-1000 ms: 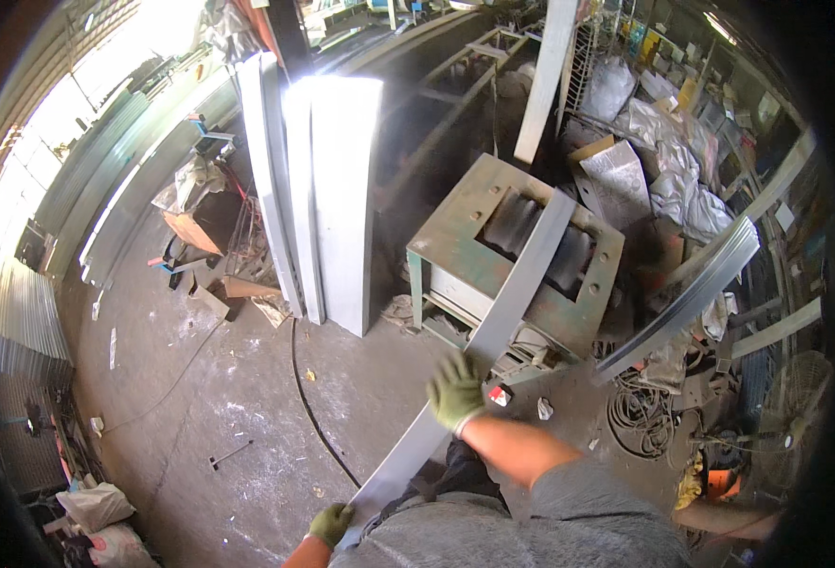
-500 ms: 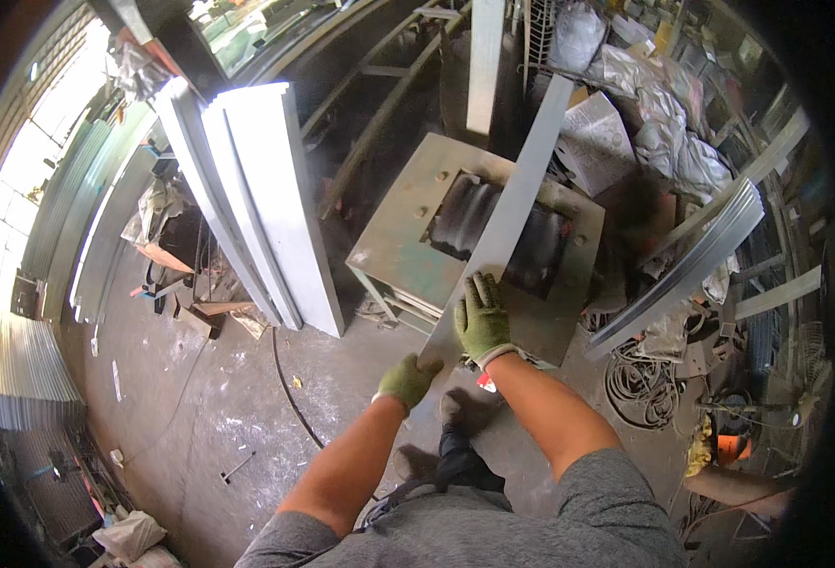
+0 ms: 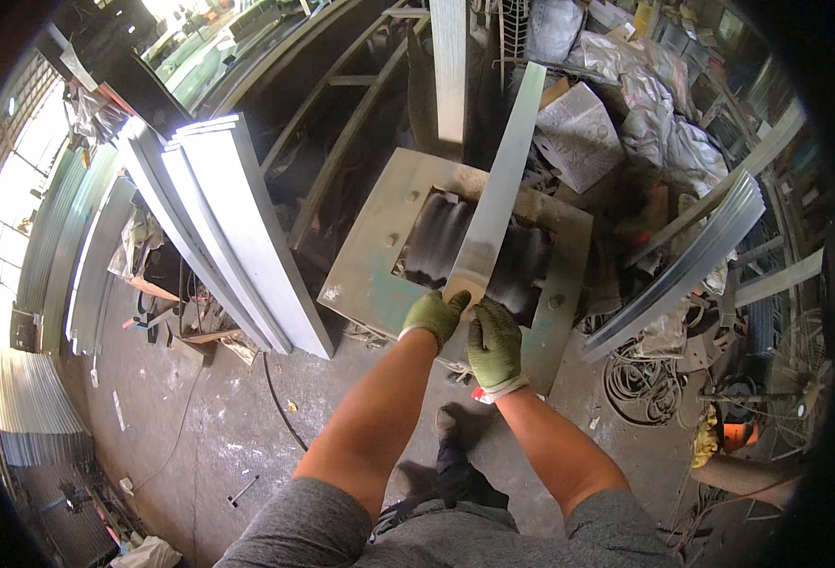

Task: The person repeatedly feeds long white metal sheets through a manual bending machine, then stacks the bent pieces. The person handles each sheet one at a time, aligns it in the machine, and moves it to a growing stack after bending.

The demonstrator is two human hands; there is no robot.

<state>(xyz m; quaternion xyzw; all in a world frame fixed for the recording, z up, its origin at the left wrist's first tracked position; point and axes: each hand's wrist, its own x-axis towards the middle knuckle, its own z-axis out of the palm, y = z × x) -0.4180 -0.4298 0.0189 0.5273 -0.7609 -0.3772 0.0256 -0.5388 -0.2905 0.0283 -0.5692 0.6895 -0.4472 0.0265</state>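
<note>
A long flat metal bar (image 3: 502,180) lies across the dark ridged rollers (image 3: 436,241) in the top opening of a worn metal machine (image 3: 365,265). Its far end points away from me, past the machine's back edge. My left hand (image 3: 433,317), in a green knit glove, is closed on the near end, thumb on top. Against the right side of that same end is my right hand (image 3: 495,352), gloved alike, its fingers curled in at the bar's edge. The fingertips' undersides are hidden.
Pale metal bars (image 3: 247,237) lean upright at the left. A bundle of metal strips (image 3: 692,265) slants at the right, above a coiled cable (image 3: 642,386). Another person's forearm (image 3: 744,478) with a yellow glove shows at lower right. A small T-shaped tool (image 3: 241,490) lies on the floor.
The bar has moved away from me over the machine, its near end now at the front of the rollers. My left hand went forward and right; my right hand slid back to the bar's end.
</note>
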